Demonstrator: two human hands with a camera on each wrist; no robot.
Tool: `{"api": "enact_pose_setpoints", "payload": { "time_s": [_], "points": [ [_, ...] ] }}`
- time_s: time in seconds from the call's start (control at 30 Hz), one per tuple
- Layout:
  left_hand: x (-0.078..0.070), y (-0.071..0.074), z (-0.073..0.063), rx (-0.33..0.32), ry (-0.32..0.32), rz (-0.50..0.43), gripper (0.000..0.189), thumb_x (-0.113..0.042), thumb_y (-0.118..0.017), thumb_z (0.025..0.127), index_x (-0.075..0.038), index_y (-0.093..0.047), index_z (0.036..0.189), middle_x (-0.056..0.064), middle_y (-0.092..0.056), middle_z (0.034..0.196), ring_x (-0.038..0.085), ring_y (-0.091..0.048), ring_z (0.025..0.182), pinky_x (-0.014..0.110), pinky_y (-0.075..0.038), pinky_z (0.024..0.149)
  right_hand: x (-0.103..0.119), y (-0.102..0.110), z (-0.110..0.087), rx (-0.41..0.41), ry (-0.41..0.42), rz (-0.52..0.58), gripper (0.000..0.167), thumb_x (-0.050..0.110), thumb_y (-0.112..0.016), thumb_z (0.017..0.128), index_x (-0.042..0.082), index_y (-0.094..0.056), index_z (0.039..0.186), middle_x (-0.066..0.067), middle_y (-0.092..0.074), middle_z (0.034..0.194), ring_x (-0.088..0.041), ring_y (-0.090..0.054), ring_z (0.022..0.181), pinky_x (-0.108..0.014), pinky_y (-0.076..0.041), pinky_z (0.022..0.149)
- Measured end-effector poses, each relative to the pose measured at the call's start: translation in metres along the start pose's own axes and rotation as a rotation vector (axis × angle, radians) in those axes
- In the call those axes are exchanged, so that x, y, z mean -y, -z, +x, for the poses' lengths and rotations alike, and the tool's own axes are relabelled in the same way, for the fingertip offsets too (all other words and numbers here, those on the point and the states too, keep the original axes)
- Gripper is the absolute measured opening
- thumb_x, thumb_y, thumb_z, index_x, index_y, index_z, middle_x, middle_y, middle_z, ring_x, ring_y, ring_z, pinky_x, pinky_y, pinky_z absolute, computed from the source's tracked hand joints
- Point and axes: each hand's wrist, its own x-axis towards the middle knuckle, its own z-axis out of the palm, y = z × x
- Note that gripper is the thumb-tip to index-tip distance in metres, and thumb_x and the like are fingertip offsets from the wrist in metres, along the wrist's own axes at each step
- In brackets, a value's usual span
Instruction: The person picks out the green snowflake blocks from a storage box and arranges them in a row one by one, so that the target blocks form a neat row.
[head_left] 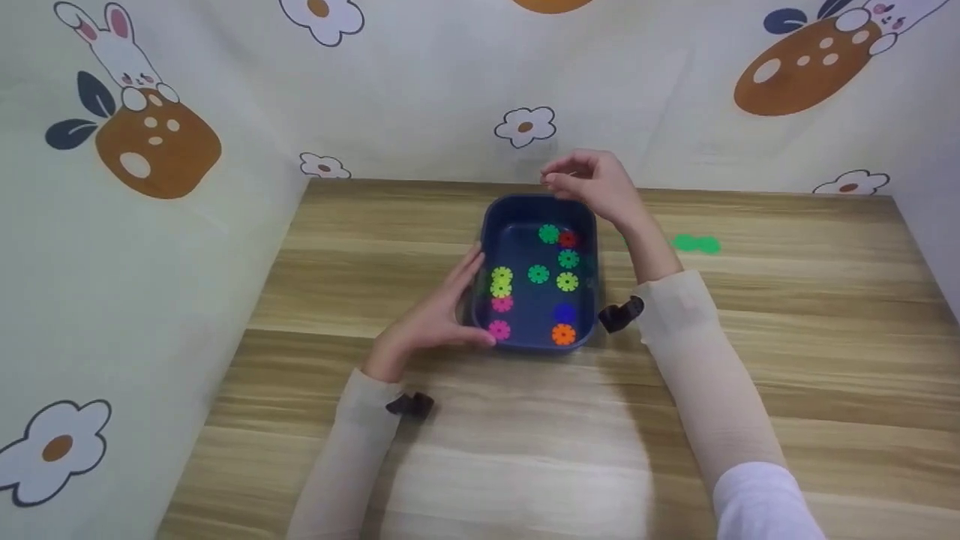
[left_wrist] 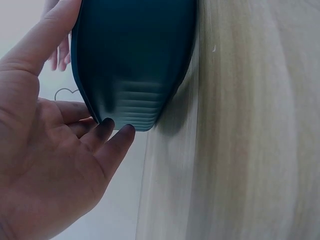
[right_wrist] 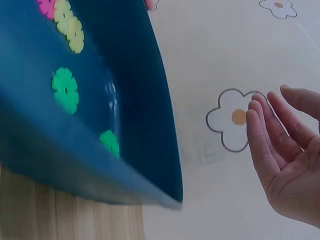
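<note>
Bin (head_left: 531,311) sitting on desk (head_left: 360,281), discs (head_left: 538,270) inside | L hand (head_left: 431,319) touching side, fingers spread wide | R hand (head_left: 600,187) hovering nr far end, fingers loose, holding nothing vis. | prob. light, stiff; grip rim

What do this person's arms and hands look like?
The left hand and right hand are bare. Each arm has a pale sleeve ending near the wrist and a small black camera; a white sleeve shows higher on the right arm.

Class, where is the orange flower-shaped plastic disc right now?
In the head view, the orange disc lies inside the dark blue rectangular plastic bin, in its near right corner, just below the blue plastic disc in the picture.
</note>
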Motion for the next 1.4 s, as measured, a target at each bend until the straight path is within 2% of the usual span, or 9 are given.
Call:
{"api": "enact_pose_setpoints", "payload": {
  "time_s": [0.1,0.37,0.53,0.67,0.8,1.0,1.07,1.23,1.4],
  "points": [
    [0.0,0.001,0.0,-0.001,-0.011,-0.016,0.128,-0.041,-0.091,0.069,-0.018,-0.006,0.162,-0.007,0.007,0.17,0.022,-0.003,0.157,0.048,-0.018,0.126,0.002,-0.008,0.003,0.03,0.041,0.04,0.027,0.014,-0.068,0.094,-0.005,-0.069,0.113,-0.006,-0.074,0.1,-0.014,-0.071,0.089,-0.021,-0.06,0.079],
    [-0.001,0.001,0.001,-0.001,-0.001,-0.026,0.129,-0.043,-0.09,0.069,-0.019,-0.005,0.162,-0.009,0.007,0.17,0.02,-0.002,0.157,0.047,-0.017,0.127,0.002,-0.025,0.011,0.078,0.084,0.073,0.028,0.015,-0.067,0.095,-0.007,-0.068,0.114,-0.008,-0.074,0.102,-0.015,-0.072,0.091,-0.024,-0.061,0.082],
    [-0.001,0.001,0.001,0.001,-0.002,-0.014,0.129,-0.046,-0.09,0.069,-0.02,-0.005,0.162,-0.006,0.007,0.17,0.022,-0.003,0.157,0.048,-0.017,0.126,-0.002,-0.032,0.015,0.118,0.102,0.077,0.028,0.016,-0.066,0.096,-0.006,-0.068,0.114,-0.012,-0.074,0.104,-0.016,-0.071,0.092,-0.025,-0.061,0.082],
    [-0.001,0.002,0.002,0.005,-0.002,-0.013,0.129,-0.048,-0.089,0.069,-0.02,-0.005,0.162,-0.006,0.007,0.17,0.022,-0.002,0.157,0.048,-0.016,0.126,-0.009,-0.033,0.017,0.175,0.078,0.03,0.03,0.019,-0.065,0.097,-0.004,-0.068,0.116,-0.014,-0.073,0.109,-0.012,-0.071,0.092,-0.026,-0.06,0.084],
    [-0.001,0.003,0.002,0.009,0.007,-0.012,0.129,-0.05,-0.088,0.069,-0.021,-0.004,0.162,-0.009,0.008,0.17,0.022,-0.002,0.157,0.047,-0.016,0.127,-0.014,-0.036,0.019,0.221,0.035,0.002,0.029,0.019,-0.066,0.096,-0.001,-0.068,0.117,-0.015,-0.072,0.114,-0.02,-0.071,0.099,-0.027,-0.06,0.086],
    [0.0,0.003,0.001,0.004,0.007,-0.008,0.127,-0.046,-0.089,0.07,-0.02,-0.005,0.162,-0.009,0.007,0.17,0.02,-0.002,0.157,0.046,-0.016,0.127,-0.023,-0.041,0.025,0.215,0.018,0.055,0.032,0.017,-0.064,0.098,-0.007,-0.065,0.119,-0.022,-0.07,0.115,-0.016,-0.071,0.094,-0.03,-0.06,0.089],
    [0.001,0.002,0.001,0.004,-0.001,-0.01,0.127,-0.045,-0.089,0.07,-0.019,-0.005,0.162,-0.008,0.006,0.17,0.02,-0.002,0.157,0.046,-0.016,0.127,-0.028,-0.044,0.026,0.208,0.008,0.056,0.033,0.018,-0.064,0.098,-0.007,-0.065,0.119,-0.021,-0.071,0.114,-0.018,-0.071,0.094,-0.031,-0.06,0.089],
    [0.001,0.0,0.0,0.014,0.004,-0.013,0.127,-0.048,-0.088,0.071,-0.019,-0.005,0.162,-0.011,0.008,0.169,0.019,0.0,0.157,0.047,-0.016,0.127,-0.041,-0.047,0.025,0.244,-0.051,-0.088,0.029,0.019,-0.066,0.096,0.0,-0.068,0.117,-0.012,-0.071,0.11,-0.02,-0.069,0.097,-0.032,-0.06,0.089],
    [0.001,0.0,0.0,0.006,0.006,-0.013,0.127,-0.049,-0.088,0.07,-0.021,-0.005,0.162,-0.011,0.008,0.169,0.02,-0.001,0.157,0.048,-0.016,0.126,-0.047,-0.044,0.024,0.323,-0.118,-0.291,0.027,0.013,-0.07,0.092,0.001,-0.07,0.116,-0.014,-0.072,0.109,-0.015,-0.066,0.09,-0.033,-0.06,0.086]
  ]
}}
